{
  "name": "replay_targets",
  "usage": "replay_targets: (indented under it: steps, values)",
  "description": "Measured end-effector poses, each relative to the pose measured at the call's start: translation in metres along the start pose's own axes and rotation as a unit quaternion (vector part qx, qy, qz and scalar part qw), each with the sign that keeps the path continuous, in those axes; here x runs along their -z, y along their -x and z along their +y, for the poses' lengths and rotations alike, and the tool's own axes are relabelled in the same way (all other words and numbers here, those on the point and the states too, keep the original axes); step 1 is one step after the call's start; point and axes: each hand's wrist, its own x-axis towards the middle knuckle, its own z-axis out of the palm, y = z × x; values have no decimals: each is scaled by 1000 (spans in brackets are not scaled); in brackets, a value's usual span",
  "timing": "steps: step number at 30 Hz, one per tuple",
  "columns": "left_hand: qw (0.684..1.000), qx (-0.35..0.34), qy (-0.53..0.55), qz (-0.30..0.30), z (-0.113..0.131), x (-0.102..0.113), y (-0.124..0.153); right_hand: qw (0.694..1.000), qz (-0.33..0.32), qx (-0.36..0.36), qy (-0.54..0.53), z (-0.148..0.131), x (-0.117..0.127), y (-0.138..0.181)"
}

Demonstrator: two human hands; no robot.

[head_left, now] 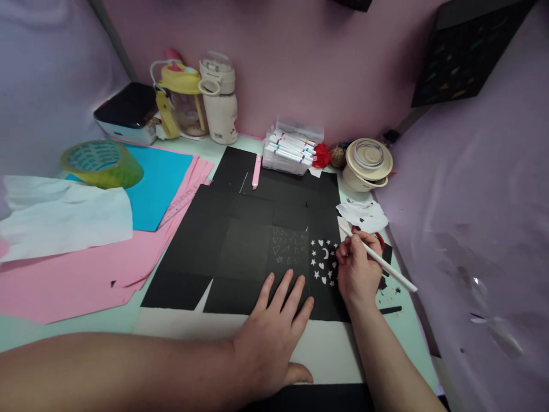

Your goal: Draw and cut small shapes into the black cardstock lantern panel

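Black paper sheets (240, 240) lie overlapped in the middle of the table. One panel (323, 260) has small white stars, hearts and a moon cut or drawn in it; the panel beside it bears faint pencil shapes. My left hand (274, 332) lies flat and open on the black paper's near edge, fingers spread. My right hand (355, 266) is closed on a thin white pen-like tool (381, 262), its tip at the right edge of the star panel.
Pink sheets (86, 274), blue paper (160, 183), white paper (64, 214) and a tape roll (102, 163) sit at left. Two bottles (218, 103), a marker box (291, 149), a pink pen (256, 170), a lidded bowl (368, 163) and paper scraps (363, 214) stand behind.
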Motion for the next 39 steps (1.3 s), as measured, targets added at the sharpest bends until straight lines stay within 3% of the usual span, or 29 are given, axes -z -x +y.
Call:
replay_targets:
  steps: [11, 19, 39]
  values:
    - [1000, -4, 12, -23, 0, 1, 0, 1000, 5, -13, -2, 0, -2, 0]
    - [999, -32, -18, 13, -1, 4, 0, 999, 8, -37, -35, -1, -2, 1]
    - [999, -32, -18, 23, 0, 0, 2, 999, -7, -38, -33, 0, 1, 2]
